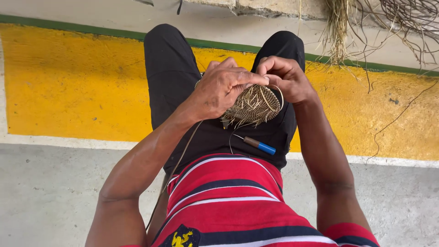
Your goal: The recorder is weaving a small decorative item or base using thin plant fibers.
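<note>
Head view looked straight down at my two hands, both over my lap. My left hand (219, 89) was curled shut over the top of one small woven basket piece (255, 106), a rounded bit of straw-coloured weave, with the fingers folded down on its upper edge and the thumb side hiding much of it. My right hand (284, 77) was closed too, its fingertips pinched together on a single thin fibre strand (277, 91) that looped round the right rim of the weave. The two hands touched each other just above the piece. The piece itself rested on my black trousers (173, 77), between my knees, with loose strand ends sticking out below it. Just below it, on the trousers, lay one tool (259, 145) with a brown and blue handle; its thin metal tip was hard to make out. One long strand (176, 164) ran from under my left hand down past my left forearm and out of sight at the bottom. My red striped shirt (224, 201) filled the lower middle. Beyond my knees lay the yellow-painted floor (68, 82) with a green line, and at the top right a bunch of dry fibres (366, 23) was cut off by the edge, too tangled to count.
</note>
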